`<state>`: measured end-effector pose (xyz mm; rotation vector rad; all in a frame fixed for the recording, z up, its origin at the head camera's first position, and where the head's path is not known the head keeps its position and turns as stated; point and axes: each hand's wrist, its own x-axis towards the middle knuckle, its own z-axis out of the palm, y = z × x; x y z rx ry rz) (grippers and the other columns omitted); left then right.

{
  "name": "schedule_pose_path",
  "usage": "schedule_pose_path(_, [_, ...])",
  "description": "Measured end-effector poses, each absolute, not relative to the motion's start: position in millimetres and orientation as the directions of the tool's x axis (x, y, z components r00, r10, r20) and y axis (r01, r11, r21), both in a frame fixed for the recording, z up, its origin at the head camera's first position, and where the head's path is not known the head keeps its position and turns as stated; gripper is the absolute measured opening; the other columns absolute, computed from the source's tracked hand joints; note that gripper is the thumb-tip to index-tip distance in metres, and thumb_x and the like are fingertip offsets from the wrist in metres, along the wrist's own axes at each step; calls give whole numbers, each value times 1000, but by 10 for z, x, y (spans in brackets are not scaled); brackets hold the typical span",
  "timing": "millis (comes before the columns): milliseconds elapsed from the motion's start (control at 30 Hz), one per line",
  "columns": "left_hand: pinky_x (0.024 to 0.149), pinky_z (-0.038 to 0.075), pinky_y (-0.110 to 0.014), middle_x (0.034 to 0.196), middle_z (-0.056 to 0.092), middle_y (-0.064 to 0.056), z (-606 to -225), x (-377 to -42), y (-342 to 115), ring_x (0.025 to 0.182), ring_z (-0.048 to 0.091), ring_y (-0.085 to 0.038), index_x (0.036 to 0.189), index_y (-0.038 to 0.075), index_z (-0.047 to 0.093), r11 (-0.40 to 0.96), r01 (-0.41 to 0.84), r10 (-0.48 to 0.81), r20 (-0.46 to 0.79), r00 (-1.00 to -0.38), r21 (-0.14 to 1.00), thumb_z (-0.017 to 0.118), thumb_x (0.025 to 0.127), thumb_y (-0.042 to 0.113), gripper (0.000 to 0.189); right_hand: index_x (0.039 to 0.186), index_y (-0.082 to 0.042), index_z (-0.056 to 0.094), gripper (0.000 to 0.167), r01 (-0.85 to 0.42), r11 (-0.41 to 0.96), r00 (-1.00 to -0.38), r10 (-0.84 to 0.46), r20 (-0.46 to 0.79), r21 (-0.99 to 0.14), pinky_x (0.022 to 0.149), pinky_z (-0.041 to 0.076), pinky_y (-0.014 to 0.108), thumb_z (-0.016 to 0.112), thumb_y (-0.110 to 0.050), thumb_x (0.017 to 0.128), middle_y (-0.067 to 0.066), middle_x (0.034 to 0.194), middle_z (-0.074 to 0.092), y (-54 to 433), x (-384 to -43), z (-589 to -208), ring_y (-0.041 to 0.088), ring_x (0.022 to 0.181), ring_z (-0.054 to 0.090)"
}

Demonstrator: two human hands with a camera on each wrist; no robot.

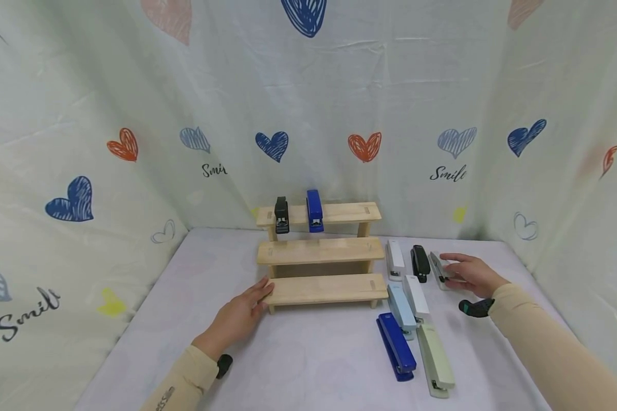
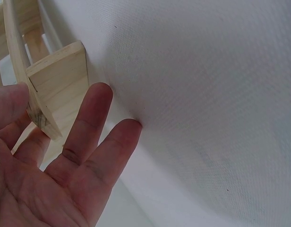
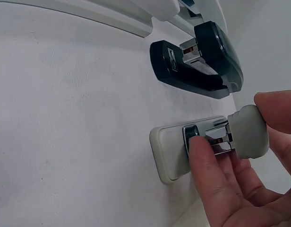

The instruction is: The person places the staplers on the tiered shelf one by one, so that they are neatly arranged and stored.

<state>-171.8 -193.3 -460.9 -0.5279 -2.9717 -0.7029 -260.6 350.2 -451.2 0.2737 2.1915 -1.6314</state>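
Head view: "Smile" in script on the backdrop cloth; sleeve lettering only partly legible. Grey-white stapler on the bench, right of the tiered wooden rack; black stapler just beside it.

Left wrist: left hand, fingers pinching the wooden rack's plank end (two stretched straight).

Right wrist: right hand, fingers gripping the grey-white stapler; black stapler's mark unreadable.

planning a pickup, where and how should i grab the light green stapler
Grip the light green stapler across its middle, probably best from above and right: it rests long and narrow on its base, with a dark blue stapler close on its left and bare cloth right.
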Motion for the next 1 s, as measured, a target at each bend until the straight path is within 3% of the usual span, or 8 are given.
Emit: schedule_pose_path(1000, [84,52,-52,155,41,-7,-4619,-1721,-1931,126,54,-35,146,8,53,839,335,311,127,-942,429,64,98,12,49,157,0,20,61,413,204,-900,-56,-432,-887,100,47,41,46,-6,103,32,159,7,3554,-2660,-4613,44,133,32])
